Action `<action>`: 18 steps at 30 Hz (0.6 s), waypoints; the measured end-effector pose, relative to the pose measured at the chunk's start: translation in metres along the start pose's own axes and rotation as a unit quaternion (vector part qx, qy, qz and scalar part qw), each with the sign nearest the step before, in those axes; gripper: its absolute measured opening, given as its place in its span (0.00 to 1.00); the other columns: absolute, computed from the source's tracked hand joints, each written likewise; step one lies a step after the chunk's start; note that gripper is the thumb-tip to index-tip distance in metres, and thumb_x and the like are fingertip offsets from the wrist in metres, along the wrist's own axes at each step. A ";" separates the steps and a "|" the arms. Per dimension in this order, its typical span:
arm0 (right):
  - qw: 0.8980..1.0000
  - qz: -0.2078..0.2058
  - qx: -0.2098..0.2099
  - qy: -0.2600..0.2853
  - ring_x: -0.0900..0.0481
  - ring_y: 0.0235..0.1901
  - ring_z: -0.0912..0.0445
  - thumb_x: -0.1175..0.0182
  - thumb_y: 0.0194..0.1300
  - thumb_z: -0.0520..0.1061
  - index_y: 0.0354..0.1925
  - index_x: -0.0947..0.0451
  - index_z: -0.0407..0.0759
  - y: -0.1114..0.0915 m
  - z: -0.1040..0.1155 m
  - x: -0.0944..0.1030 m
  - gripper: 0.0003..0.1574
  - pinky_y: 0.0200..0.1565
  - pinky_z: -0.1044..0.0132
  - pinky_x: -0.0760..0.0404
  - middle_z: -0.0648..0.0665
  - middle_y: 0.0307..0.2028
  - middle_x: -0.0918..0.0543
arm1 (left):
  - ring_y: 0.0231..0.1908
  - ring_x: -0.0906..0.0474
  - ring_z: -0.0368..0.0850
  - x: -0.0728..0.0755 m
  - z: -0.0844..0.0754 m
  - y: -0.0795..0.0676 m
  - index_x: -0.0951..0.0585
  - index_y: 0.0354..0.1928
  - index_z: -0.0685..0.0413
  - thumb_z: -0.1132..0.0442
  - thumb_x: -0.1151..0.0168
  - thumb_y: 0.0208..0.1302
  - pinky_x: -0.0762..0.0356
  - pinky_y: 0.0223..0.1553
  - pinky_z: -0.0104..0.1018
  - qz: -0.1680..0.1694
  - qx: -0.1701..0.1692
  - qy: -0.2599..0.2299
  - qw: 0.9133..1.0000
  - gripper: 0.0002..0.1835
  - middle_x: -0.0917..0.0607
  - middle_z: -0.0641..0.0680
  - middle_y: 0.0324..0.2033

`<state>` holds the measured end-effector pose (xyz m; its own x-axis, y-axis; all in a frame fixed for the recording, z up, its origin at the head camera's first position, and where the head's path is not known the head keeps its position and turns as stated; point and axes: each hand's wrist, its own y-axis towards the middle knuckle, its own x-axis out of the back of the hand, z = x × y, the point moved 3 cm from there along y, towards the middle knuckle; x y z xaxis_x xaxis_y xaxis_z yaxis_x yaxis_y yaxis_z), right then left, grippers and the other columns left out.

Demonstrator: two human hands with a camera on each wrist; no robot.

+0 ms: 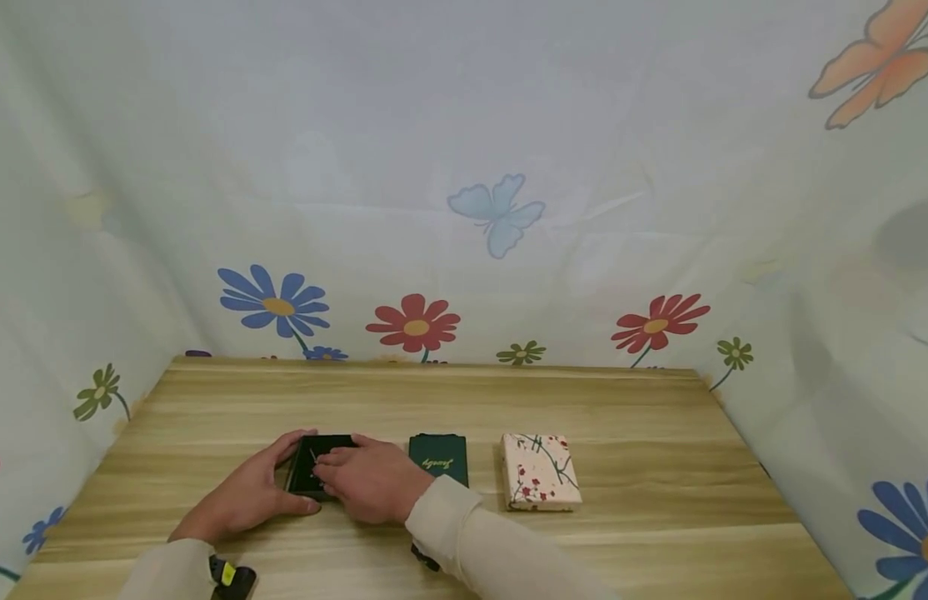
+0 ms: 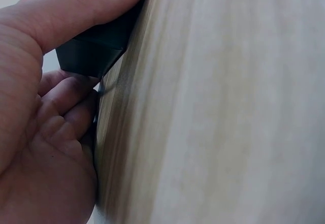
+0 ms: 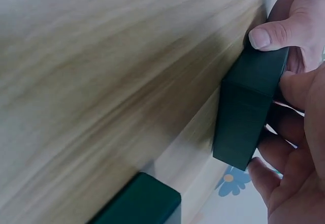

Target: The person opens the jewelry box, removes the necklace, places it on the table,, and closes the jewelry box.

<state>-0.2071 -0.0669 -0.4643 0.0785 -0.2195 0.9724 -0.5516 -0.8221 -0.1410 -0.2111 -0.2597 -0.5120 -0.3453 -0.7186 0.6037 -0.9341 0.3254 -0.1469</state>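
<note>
A dark green box [image 1: 305, 467] lies on the table with its black inner face up. Small pale, shiny marks show on that face, too small to make out. My left hand [image 1: 254, 492] grips the box from the left, thumb on the near side and fingers at the far side. From the right, my right hand [image 1: 377, 482] lies across the box, its fingers reaching over the face and touching it. In the right wrist view the green box [image 3: 244, 117] hides those fingertips. A green piece [image 1: 438, 457] with gold lettering lies just right of my right hand.
Farther right on the wooden table [image 1: 651, 450] sits a cream box [image 1: 541, 471] with a red-flower and branch print. A pale curtain [image 1: 359, 167] printed with flowers and butterflies stands behind the table and along both sides.
</note>
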 end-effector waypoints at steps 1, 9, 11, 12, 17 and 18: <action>1.000 0.000 -0.002 0.000 0.31 0.72 0.69 0.55 0.84 0.58 0.74 0.30 0.62 0.001 0.000 0.002 0.27 0.77 0.64 0.35 0.65 0.70 0.24 | 0.72 0.31 0.61 0.000 0.000 0.000 0.41 0.80 0.48 0.44 0.16 0.48 0.30 0.66 0.61 -0.001 0.002 0.001 1.000 0.61 0.29 0.61 0.76; 0.999 -0.009 -0.043 0.002 0.14 0.47 0.67 0.40 0.77 0.56 0.57 0.17 0.67 0.015 0.004 0.010 0.14 0.53 0.69 0.14 0.63 0.49 0.11 | 0.73 0.34 0.64 0.003 -0.001 -0.001 0.40 0.80 0.48 0.46 0.15 0.47 0.33 0.68 0.66 -0.006 -0.003 0.000 1.000 0.61 0.28 0.61 0.75; 0.998 -0.011 -0.056 0.007 0.14 0.42 0.67 0.39 0.75 0.57 0.54 0.15 0.69 0.019 0.005 0.010 0.12 0.49 0.68 0.13 0.63 0.45 0.10 | 0.73 0.33 0.64 0.003 -0.002 -0.001 0.40 0.80 0.48 0.47 0.15 0.47 0.33 0.68 0.67 -0.007 -0.003 -0.002 1.000 0.61 0.28 0.61 0.75; 0.998 -0.012 -0.063 0.008 0.14 0.41 0.67 0.38 0.75 0.58 0.53 0.15 0.70 0.021 0.004 0.010 0.12 0.48 0.67 0.12 0.63 0.44 0.10 | 0.73 0.33 0.64 0.003 -0.002 -0.001 0.40 0.80 0.48 0.48 0.15 0.47 0.33 0.68 0.67 -0.007 -0.002 -0.003 1.000 0.61 0.28 0.61 0.75; 0.997 -0.020 -0.075 -0.009 0.14 0.38 0.66 0.36 0.73 0.60 0.50 0.13 0.72 0.026 0.004 0.005 0.10 0.47 0.67 0.12 0.63 0.40 0.10 | 0.73 0.33 0.63 0.002 -0.001 0.000 0.40 0.80 0.48 0.47 0.15 0.46 0.32 0.68 0.65 -0.008 -0.002 0.004 1.000 0.61 0.28 0.61 0.75; 0.997 -0.023 -0.076 -0.011 0.14 0.38 0.66 0.36 0.73 0.59 0.50 0.13 0.71 0.026 0.003 0.003 0.09 0.46 0.67 0.12 0.64 0.40 0.10 | 0.73 0.32 0.62 0.002 -0.001 0.001 0.40 0.80 0.48 0.46 0.15 0.47 0.32 0.68 0.64 -0.008 -0.004 0.005 1.000 0.61 0.28 0.61 0.75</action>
<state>-0.2188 -0.0909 -0.4657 0.1238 -0.1961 0.9727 -0.6670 -0.7422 -0.0647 -0.2123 -0.2600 -0.5101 -0.3301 -0.7169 0.6141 -0.9384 0.3194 -0.1317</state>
